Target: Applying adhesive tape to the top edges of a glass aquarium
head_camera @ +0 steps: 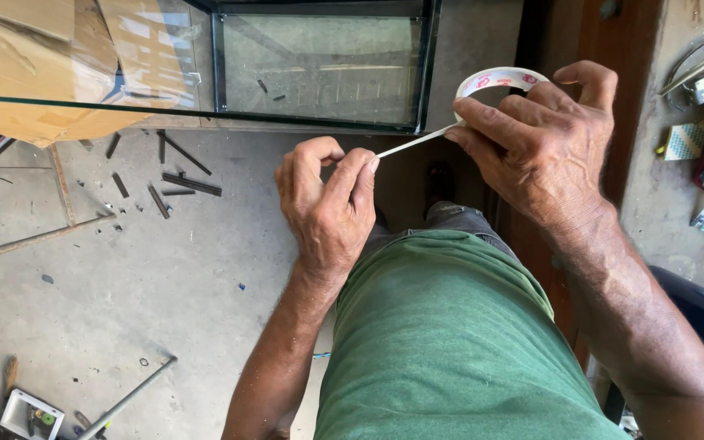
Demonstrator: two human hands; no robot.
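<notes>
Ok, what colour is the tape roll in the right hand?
The tape roll is white with red markings on its inner ring, seen in the head view; the right hand holds it.

1. Tape roll (500,80): white, with red markings inside the core.
2. Pulled tape strip (415,142): plain white.
3. Shirt (450,342): plain green.
4. Glass tank (323,65): black frame.
5. Cardboard (34,73): tan brown.
6. Concrete floor (165,277): grey, with dark metal offcuts (191,183).
</notes>
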